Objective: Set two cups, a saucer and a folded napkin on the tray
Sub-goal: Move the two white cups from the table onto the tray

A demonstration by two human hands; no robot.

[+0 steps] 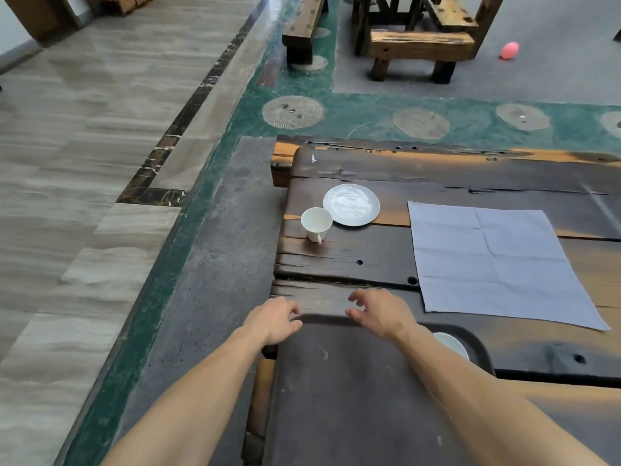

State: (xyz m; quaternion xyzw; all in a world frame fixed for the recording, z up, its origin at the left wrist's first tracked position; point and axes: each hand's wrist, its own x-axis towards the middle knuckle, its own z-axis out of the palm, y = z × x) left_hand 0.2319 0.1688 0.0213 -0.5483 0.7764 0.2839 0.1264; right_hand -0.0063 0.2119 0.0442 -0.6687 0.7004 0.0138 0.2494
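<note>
A dark brown tray [336, 381] lies at the near edge of the wooden table. My left hand [274, 319] rests at the tray's far left corner with its fingers curled over the rim. My right hand [379, 311] hovers over the far rim, fingers loosely bent and holding nothing. One white cup [452, 344] stands on the tray's right side, partly hidden by my right forearm. A second white cup [316, 223] stands on the table beside a white saucer [351, 204]. A grey napkin [497, 260] lies spread flat and unfolded to the right.
The dark plank table [437, 173] ends at its left edge near the cup, with stone floor beyond. Wooden benches [420, 45] stand further back, and a pink ball [509, 50] lies on the floor at the far right.
</note>
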